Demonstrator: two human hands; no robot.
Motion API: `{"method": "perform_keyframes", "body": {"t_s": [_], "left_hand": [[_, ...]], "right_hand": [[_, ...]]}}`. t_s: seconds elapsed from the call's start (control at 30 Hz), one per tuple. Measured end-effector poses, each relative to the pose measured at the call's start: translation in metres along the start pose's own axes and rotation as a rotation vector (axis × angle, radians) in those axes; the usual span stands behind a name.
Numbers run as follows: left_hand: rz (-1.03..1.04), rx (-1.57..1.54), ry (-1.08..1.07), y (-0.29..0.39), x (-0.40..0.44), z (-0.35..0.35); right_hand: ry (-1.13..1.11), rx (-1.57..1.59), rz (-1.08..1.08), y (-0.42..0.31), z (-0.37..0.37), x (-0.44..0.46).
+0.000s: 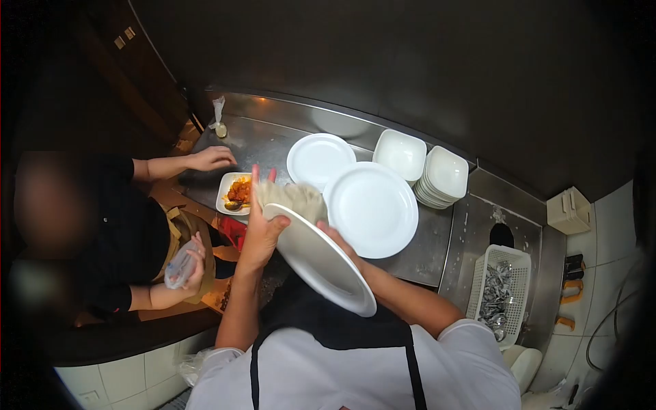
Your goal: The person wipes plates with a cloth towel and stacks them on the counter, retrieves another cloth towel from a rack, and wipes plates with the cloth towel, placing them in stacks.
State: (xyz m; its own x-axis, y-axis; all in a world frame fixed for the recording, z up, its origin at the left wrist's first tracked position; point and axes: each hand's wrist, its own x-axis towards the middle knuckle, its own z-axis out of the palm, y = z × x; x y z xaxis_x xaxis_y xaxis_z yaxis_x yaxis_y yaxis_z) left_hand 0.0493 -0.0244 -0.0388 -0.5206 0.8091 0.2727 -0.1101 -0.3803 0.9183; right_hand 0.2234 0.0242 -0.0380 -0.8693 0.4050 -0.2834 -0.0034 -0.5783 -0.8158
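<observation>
A white plate [321, 263] is tilted up in front of my apron, between my two hands. My left hand [263, 229] grips its upper left edge, thumb on the rim and fingers stretched upward. Bunched at that edge, a greyish cloth [294, 198] lies against the left fingers. My right hand [342, 242] is at the plate's right side, its fingers partly hidden behind the plate. Beyond them, two white plates, a round one [321, 158] and a larger one [371, 210], lie flat on the steel counter [263, 133].
Square white bowls [400, 156] and a bowl stack [445, 174] stand at the back right. A basket of cutlery [502, 294] is farther right. At left, a co-worker's hand [213, 158] reaches over a dish of red food [237, 193]; their other holds clear plastic [180, 268].
</observation>
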Motion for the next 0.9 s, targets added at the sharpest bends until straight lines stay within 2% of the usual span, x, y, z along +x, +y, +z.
{"method": "perform_keyframes", "body": {"t_s": [0.1,0.13,0.2,0.27,0.33,0.4,0.43,0.53,0.63,0.67,0.7,0.77,0.87,0.9], "left_hand": [[-0.071,-0.006,-0.107,0.002,-0.012,-0.036],[-0.168,0.032,-0.147,0.006,-0.018,-0.051],[-0.138,0.184,0.013,0.009,-0.02,-0.068],[-0.125,0.251,0.149,0.014,-0.015,-0.074],[-0.126,0.205,0.257,0.019,0.014,-0.08],[-0.232,0.004,0.35,0.029,0.047,-0.074],[-0.223,-0.089,0.357,0.023,0.064,-0.076],[-0.17,0.009,0.413,-0.025,0.119,-0.093],[-0.121,0.219,0.406,-0.087,0.159,-0.108],[-0.123,0.462,0.455,-0.108,0.168,-0.109],[-0.128,0.707,0.5,-0.127,0.172,-0.108],[-0.132,0.81,0.556,-0.159,0.171,-0.098],[-0.236,0.791,0.548,-0.158,0.151,-0.064],[-0.291,0.777,0.544,-0.16,0.146,-0.056]], "right_hand": [[-0.094,-0.055,0.063,0.02,-0.001,-0.023],[-0.112,-0.05,0.093,0.017,-0.007,-0.03],[-0.146,-0.048,0.158,0.006,-0.019,-0.048],[-0.108,-0.017,0.125,-0.008,-0.034,-0.064],[0.009,0.068,-0.057,-0.033,-0.029,-0.075],[0.216,0.221,-0.357,-0.056,-0.029,-0.073],[0.324,0.301,-0.494,-0.064,-0.037,-0.069],[0.419,0.391,-0.667,-0.082,-0.056,-0.068],[0.532,0.196,-0.68,-0.07,-0.074,-0.072],[0.613,0.143,-0.665,-0.062,-0.08,-0.073],[0.679,-0.063,-0.597,-0.053,-0.087,-0.075],[0.799,-0.475,-0.444,-0.036,-0.099,-0.076],[0.824,-1.134,-0.533,-0.028,-0.073,-0.054],[0.829,-1.089,-0.435,-0.019,-0.059,-0.048]]}}
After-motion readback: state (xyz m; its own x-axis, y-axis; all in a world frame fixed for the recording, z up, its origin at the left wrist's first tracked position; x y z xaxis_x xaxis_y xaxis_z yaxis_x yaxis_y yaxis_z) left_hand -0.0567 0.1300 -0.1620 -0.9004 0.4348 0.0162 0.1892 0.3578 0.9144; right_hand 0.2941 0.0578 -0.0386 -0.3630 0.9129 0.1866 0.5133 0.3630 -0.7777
